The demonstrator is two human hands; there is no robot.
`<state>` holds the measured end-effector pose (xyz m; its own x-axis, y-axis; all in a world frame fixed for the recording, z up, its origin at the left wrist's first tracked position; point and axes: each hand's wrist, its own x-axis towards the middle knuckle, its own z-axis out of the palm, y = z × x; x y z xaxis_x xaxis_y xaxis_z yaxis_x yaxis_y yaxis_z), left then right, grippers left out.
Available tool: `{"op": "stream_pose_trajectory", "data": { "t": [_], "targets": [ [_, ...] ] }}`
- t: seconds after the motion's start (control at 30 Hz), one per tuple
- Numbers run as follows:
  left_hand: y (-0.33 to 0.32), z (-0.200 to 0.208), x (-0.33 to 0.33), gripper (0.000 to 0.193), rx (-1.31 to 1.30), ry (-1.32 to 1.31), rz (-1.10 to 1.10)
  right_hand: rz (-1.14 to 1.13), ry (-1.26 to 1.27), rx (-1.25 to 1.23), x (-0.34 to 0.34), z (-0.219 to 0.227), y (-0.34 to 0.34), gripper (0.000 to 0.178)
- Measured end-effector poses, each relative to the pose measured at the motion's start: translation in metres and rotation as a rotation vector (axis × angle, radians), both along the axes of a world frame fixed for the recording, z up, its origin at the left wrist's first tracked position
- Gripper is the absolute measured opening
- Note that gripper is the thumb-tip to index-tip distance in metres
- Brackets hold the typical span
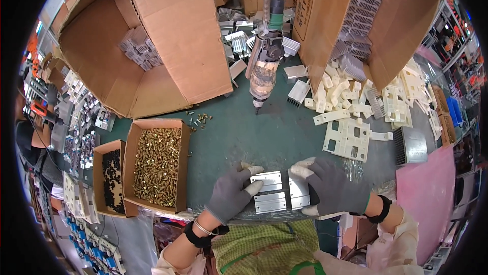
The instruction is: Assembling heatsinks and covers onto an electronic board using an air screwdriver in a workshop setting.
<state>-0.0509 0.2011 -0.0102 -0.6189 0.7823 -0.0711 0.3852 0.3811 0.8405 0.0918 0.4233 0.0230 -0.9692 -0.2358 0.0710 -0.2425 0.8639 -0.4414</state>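
Silver metal blocks (pixel 270 203) are lying at the near edge of the green table (pixel 229 137). The left hand (pixel 230 192) is pinching the upper-left block (pixel 268 181); the right hand (pixel 335 186) is spanning the right block (pixel 299 192), grip unclear. Positioning is apparently proceeding; squaring edges is probably needed next.

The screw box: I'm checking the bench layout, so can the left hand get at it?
Probably yes: the screw box is open-topped, left of the left hand, and nothing tall shows between them.

Assembly workshop, hanging power screwdriver (pixel 264 74), boxed screws (pixel 157 167), stacked heat sinks (pixel 362 18)
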Motion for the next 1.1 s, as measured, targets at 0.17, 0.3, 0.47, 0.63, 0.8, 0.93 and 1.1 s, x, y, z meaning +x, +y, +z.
{"op": "stream_pose_trajectory", "data": {
  "t": [0.17, 0.3, 0.47, 0.63, 0.8, 0.93, 1.1],
  "targets": [
    [0.001, -0.002, 0.001, 0.033, 0.004, 0.004, 0.002, 0.006, -0.022, -0.005, 0.002, -0.002, -0.002, 0.093],
    [0.001, -0.002, 0.003, 0.033, 0.021, 0.014, 0.010, -0.007, -0.007, -0.004, 0.002, -0.002, -0.003, 0.092],
    [0.001, -0.003, 0.003, 0.033, 0.033, 0.022, 0.001, -0.015, 0.015, -0.009, 0.003, -0.003, -0.002, 0.092],
    [0.002, -0.004, 0.003, 0.033, 0.047, 0.070, -0.009, 0.009, 0.026, -0.018, 0.004, -0.005, 0.001, 0.093],
    [0.001, -0.003, 0.004, 0.032, 0.025, 0.083, -0.012, -0.036, 0.058, -0.013, 0.003, -0.004, -0.002, 0.090],
    [0.001, -0.002, 0.005, 0.032, 0.020, 0.054, -0.001, -0.145, 0.110, 0.022, 0.007, 0.003, 0.012, 0.084],
    [-0.001, 0.003, 0.009, 0.041, 0.052, 0.032, 0.052, -0.432, -0.016, 0.496, 0.025, 0.000, 0.060, 0.070]
  ]
}}
